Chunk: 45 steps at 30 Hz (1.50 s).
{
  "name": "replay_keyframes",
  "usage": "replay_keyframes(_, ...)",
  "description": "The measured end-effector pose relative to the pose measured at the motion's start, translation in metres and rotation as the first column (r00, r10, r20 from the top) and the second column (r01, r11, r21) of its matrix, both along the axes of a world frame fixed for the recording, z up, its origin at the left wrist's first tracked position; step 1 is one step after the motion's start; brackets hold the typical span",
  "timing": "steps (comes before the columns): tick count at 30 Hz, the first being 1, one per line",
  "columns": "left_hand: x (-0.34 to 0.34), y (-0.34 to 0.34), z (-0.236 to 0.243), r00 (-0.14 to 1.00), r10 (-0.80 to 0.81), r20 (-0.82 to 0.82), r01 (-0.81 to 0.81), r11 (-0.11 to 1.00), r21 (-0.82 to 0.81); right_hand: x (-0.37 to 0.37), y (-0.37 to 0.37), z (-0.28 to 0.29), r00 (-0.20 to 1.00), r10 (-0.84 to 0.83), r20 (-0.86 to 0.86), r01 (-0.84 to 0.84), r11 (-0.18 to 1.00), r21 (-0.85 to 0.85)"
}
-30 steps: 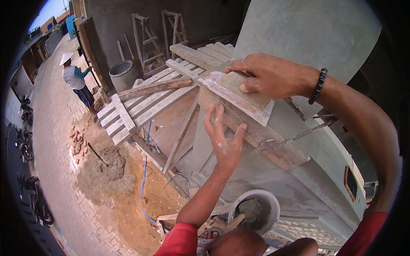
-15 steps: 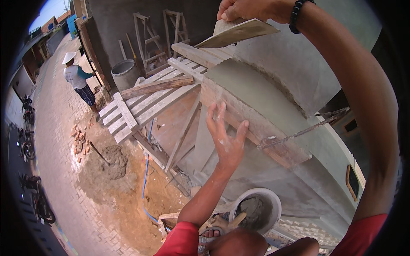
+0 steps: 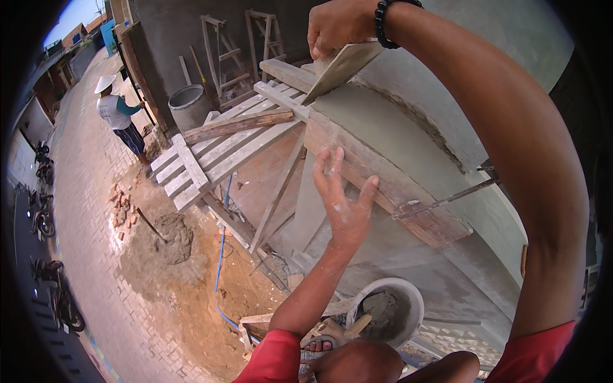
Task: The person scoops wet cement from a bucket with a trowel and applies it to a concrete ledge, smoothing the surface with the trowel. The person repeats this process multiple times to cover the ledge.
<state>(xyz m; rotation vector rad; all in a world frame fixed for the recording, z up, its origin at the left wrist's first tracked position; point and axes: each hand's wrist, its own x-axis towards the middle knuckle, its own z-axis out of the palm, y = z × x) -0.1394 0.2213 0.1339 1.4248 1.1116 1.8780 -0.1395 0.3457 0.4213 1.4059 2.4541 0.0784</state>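
Observation:
My right hand [image 3: 338, 29], with a black bead bracelet at its wrist, is closed on a flat plastering float [image 3: 348, 69] at the top of the view. The float is tilted steeply over the far end of a strip of wet grey mortar [image 3: 389, 127]. A wooden form board [image 3: 415, 207] runs along the strip's near edge. Against this board's face rests my left hand [image 3: 345, 204], fingers spread, holding nothing. A metal clamp rod [image 3: 447, 199] crosses the board to its right. The float's handle is mostly hidden by my right hand.
A bucket of mortar [image 3: 418, 300] stands by my knees. Slatted wooden scaffold planks [image 3: 223, 156] lie left of the form board. Below are a mortar heap [image 3: 172, 239], broken bricks [image 3: 121, 207] and a blue hose [image 3: 220, 265]. A person in a conical hat [image 3: 115, 115] stands far left.
My right hand has moved left and slightly down with the float, which now tilts more steeply. My left hand stays at the board, fingers spread.

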Motion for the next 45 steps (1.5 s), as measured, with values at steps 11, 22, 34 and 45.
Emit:
replay_keyframes(11,-0.001,0.0,0.002,1.0,0.006,-0.011,-0.006,1.0,-0.005,-0.016,-0.02,0.002,0.984,0.134,-0.113,-0.148,0.98,-0.131)
replay_keyframes(22,0.001,0.002,0.001,0.998,0.036,-0.06,-0.035,0.999,0.024,0.047,-0.025,0.033,0.635,-0.35,-0.688,0.037,0.904,-0.426)
replay_keyframes(34,-0.003,0.002,0.001,0.997,-0.012,-0.078,0.015,0.999,0.04,0.157,-0.181,0.08,0.381,-0.197,-0.903,0.232,0.966,-0.112)
replay_keyframes(45,-0.02,-0.055,-0.082,0.955,-0.266,-0.132,0.211,0.921,-0.329,0.224,-0.407,-0.043,0.345,-0.599,-0.722,0.418,0.787,-0.454)
